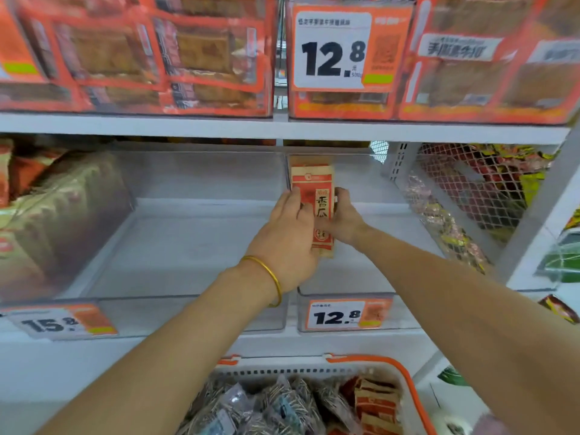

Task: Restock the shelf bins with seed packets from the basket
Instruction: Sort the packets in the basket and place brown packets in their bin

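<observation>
The fingers (295, 197) of the left hand (287, 233) curl round the left edge of the seed packets (315, 183); the fingers (342, 196) of the right hand (345, 219) pinch the right edge. The red stack sits squeezed between both palms, inside the clear bin (379, 265) with the 12.8 price tag (337, 317), hard against its left wall. I cannot tell whether the lower end touches the bin floor. To my eye the job is to keep the stack squared, set it down against that wall with labels facing out, and ease one hand off before the other so nothing fans over; further stacks would then fit toward three o'clock. The basket (370, 359), at six o'clock below the arms, holds more red packets.
</observation>
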### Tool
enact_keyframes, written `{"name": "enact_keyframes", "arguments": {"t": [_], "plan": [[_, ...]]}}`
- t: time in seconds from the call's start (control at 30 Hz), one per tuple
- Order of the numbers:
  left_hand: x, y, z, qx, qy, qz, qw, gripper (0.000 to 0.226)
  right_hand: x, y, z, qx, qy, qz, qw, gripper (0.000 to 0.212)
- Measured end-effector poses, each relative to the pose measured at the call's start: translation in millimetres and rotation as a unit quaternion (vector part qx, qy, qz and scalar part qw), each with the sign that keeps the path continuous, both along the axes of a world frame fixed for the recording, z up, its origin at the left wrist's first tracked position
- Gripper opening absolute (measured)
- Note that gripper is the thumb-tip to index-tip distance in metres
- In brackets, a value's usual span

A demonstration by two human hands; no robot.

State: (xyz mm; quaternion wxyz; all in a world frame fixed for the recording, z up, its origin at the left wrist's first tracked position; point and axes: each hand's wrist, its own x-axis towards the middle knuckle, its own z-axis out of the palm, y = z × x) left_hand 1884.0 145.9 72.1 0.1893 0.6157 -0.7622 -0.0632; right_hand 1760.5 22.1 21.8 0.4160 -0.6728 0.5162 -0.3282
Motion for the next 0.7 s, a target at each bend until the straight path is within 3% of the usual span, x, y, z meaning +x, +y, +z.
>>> {"name": "enact_keyframes", "arguments": {"t": [0.1,0.17,0.27,0.37,0.47,0.53,0.6,0.7], "plan": [[-1.7,1.7,-1.0,-0.001,0.003,0.006,1.000,0.063,-8.0,-2.6,-3.2,0.051,0.065,0.031,0.996,0.093],[-2.2,2.5,-1.7,-0.003,0.002,0.006,1.000,0.064,-7.3,-4.8,-1.1,0.060,0.074,0.016,0.995,0.089],[-1.8,3.7,0.1,-0.003,0.007,0.002,1.000,0.067,9.9,-14.2,5.7,-0.015,0.092,-0.068,0.993,0.077],[-1.8,6.2,1.7,0.000,0.012,-0.005,1.000,0.067,28.1,-19.7,12.8,0.017,0.136,-0.102,0.985,0.063],[-0.7,7.2,1.1,-0.005,0.017,-0.005,1.000,0.069,34.7,-18.6,18.3,0.097,0.066,-0.106,0.987,0.047],[0.1,7.9,1.3,-0.004,0.023,-0.007,1.000,0.070,36.9,-15.9,19.4,0.088,-0.012,-0.129,0.988,0.038],[0.4,8.8,1.9,0.002,0.031,-0.008,0.999,0.071,39.9,-11.5,19.5,0.050,-0.016,-0.166,0.985,0.034],[0.3,9.9,1.9,0.003,0.032,-0.008,0.999,0.071,42.9,-12.6,14.4,0.026,0.054,-0.179,0.982,0.034]]}}
